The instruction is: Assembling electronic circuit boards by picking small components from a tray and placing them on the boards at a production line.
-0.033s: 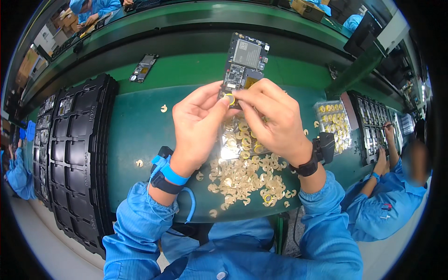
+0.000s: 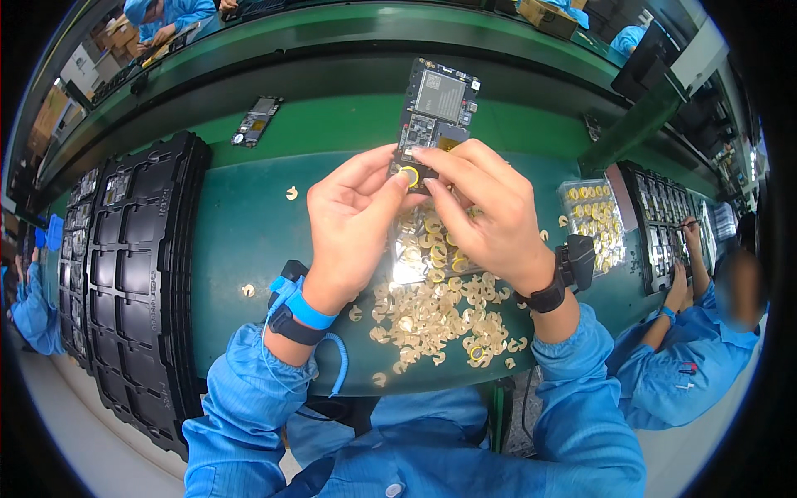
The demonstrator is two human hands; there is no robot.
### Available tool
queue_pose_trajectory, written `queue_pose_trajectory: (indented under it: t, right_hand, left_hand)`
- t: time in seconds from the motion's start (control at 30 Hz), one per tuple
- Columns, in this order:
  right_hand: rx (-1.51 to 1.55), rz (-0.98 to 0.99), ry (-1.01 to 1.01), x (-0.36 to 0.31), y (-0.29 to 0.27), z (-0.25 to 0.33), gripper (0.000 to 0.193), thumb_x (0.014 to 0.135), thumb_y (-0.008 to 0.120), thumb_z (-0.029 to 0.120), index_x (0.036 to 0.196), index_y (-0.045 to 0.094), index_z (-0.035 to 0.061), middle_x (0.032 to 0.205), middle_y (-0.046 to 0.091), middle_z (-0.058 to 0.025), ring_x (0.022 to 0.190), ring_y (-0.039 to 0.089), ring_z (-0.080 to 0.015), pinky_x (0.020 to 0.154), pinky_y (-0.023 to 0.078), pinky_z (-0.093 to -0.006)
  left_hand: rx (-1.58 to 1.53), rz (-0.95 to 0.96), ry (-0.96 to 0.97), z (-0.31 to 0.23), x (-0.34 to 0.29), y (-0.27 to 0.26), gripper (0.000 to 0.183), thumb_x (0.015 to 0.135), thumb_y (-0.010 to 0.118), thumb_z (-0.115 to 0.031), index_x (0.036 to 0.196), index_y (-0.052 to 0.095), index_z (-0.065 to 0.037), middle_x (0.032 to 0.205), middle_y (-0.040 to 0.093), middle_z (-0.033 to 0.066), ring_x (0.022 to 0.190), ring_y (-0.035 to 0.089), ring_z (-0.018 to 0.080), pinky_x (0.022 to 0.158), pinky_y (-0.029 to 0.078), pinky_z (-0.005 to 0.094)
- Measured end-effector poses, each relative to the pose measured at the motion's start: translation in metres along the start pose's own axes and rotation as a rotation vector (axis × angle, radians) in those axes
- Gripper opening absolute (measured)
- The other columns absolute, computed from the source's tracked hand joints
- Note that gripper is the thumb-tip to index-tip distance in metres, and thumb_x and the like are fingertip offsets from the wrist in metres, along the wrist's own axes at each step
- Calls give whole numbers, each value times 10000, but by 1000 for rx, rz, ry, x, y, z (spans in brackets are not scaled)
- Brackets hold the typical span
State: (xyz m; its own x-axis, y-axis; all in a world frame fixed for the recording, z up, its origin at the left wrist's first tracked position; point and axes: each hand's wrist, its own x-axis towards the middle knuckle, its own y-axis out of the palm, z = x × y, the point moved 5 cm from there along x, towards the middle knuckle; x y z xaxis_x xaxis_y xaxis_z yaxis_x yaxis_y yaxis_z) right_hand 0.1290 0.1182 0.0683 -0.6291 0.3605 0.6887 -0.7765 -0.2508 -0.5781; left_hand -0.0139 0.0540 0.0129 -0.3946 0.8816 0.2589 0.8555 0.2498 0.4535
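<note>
My left hand grips the lower end of a dark circuit board, which stands up away from me. A round coin cell with a yellow ring lies at the board's lower end, and my left thumb rests against it. My right hand has its index finger and thumb apart over the board's lower right side. The index fingertip lies by a small white part above the cell; nothing shows between the fingers. Beneath my hands is a clear plastic tray with yellow-ringed cells. Cream cut-out rings lie heaped in front of it.
Stacked black trays stand at the left. Another circuit board lies on the far green surface. A clear tray of yellow-ringed cells sits to the right, beside a black tray of boards where a co-worker's hands work.
My right index finger has lifted off the coin cell and shifted up the board, away from the thumb. More of the yellow ring shows. My left hand and the board stay put.
</note>
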Motion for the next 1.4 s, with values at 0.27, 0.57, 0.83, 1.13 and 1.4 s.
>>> queue_pose_trajectory:
  t: [0.27,0.57,0.83,1.13,1.4]
  right_hand:
    - [-58,25,-91,-2,6,-5,368,833,690,-70,1187,742,16,971,608,-122,797,648,-277,677,534,-387]
    - [452,-277,381,-7,-5,-33,389,948,752,31,1314,621,18,953,569,16,685,490,-18,606,405,-203]
    - [448,-96,450,-9,12,-48,145,1039,715,106,1028,700,-37,912,634,16,791,592,-32,698,469,-218]
    - [502,-114,474,-10,14,-46,148,1052,701,116,995,707,-20,862,648,45,762,567,-15,669,441,-207]
    - [468,-123,467,-13,15,-46,167,1056,698,145,988,716,-7,778,634,67,716,550,-2,617,412,-201]
  left_hand:
    - [-72,44,1,3,4,-2,344,1031,621,39,1368,605,106,1301,710,192,1145,719,227,984,631,356]
    - [9,-78,9,-3,3,-9,347,1016,650,31,1353,614,101,1262,728,180,1117,728,212,946,640,351]
    - [-15,-27,59,-6,5,-8,343,1017,658,1,1345,621,94,1256,728,178,1108,726,215,914,645,346]
    - [-47,-20,57,-3,5,-8,329,1018,643,14,1335,626,97,1240,737,176,1095,733,210,900,648,342]
    - [-32,-35,26,0,7,-10,318,1025,627,23,1333,626,101,1221,742,170,1066,741,201,900,651,327]
